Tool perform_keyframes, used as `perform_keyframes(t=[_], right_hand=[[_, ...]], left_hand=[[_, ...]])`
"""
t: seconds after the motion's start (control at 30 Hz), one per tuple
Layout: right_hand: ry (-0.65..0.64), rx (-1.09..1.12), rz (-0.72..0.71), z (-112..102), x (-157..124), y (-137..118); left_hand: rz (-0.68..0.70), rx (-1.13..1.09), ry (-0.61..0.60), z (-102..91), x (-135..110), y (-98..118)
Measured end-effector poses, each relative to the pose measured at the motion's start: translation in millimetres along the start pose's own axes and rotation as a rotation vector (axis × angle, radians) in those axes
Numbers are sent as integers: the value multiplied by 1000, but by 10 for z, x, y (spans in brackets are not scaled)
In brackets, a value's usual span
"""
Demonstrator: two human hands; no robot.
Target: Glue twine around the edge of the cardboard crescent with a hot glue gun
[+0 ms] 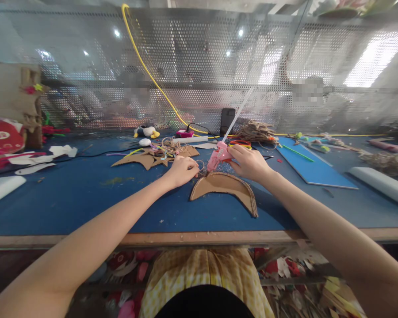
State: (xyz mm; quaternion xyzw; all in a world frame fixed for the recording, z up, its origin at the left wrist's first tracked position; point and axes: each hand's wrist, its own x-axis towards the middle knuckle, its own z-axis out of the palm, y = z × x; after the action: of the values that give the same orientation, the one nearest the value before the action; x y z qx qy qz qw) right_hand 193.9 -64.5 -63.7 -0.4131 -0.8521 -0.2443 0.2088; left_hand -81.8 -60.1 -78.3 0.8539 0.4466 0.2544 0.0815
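Head view: the right hand (248, 162) has its grip clenched on the glue gun (219, 155), nozzle down at the cardboard arc (225, 187) near the table's (86, 198) front edge. The gun looks light and rigid — best held by its handle, clear of the tip. The left hand (182, 170) is pinched shut beside twine (201, 166); whether it holds any is hidden.

The gun (219, 155) is showing smooth, faintly glossy pink plastic, and its stick (240, 110) is looking translucent. The arc (225, 187) is showing matt brown cardboard with rough corrugated edges. The table (86, 194) is wearing a matt blue cover over a worn wooden rim. The screen (202, 53) is gleaming like perforated metal.
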Motion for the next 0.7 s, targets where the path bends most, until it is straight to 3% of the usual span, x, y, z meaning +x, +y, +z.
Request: perform_keyframes(t=[0.5,0.6,0.7], right_hand=[[103,-102,-126,-129,57,-36],[138,-80,-62,-102,40,-9],[149,-49,95,-42,29,27]], left_hand=[[-30,57,-72,-15,-39,48],[-19,111,-87,-21,-65,46],[0,123,-127,-49,-97,68]])
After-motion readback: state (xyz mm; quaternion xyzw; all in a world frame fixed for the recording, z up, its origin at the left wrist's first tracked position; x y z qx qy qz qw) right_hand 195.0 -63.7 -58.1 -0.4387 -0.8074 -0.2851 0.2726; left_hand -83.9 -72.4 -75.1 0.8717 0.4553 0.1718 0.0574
